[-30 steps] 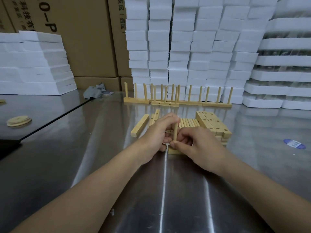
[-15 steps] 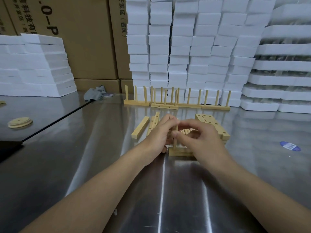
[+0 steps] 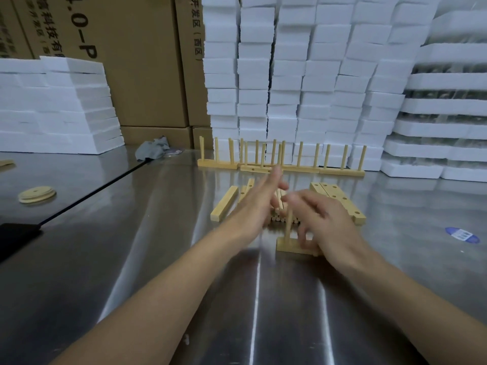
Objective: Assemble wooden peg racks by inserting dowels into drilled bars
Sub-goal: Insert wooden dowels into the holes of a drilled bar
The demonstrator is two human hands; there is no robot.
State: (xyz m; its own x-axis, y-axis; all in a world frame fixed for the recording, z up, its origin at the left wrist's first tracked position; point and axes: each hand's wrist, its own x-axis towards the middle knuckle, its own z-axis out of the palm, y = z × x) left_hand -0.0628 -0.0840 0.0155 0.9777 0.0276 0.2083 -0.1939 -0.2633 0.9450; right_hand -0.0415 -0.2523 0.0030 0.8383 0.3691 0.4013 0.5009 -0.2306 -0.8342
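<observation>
While dowel [image 3: 289, 225] stands upright in crosswise bar [image 3: 291, 246], left hand [image 3: 259, 206] splays free; right hand [image 3: 325, 219]: grip unclear.

One wide-angle view from the person's head — facing forward and down across the steel desk [image 3: 110, 246]. The left hand [image 3: 257, 206] and right hand [image 3: 330, 222] sit close, mid-frame; white foam stacks [image 3: 290, 75] and cardboard boxes [image 3: 137, 75] — far off — fill the background.

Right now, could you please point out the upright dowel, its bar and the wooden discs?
upright dowel [image 3: 288, 223]: head view, middle of shaft.
bar [image 3: 287, 246]: head view, left end.
wooden discs [image 3: 37, 194]: head view, top face.
</observation>
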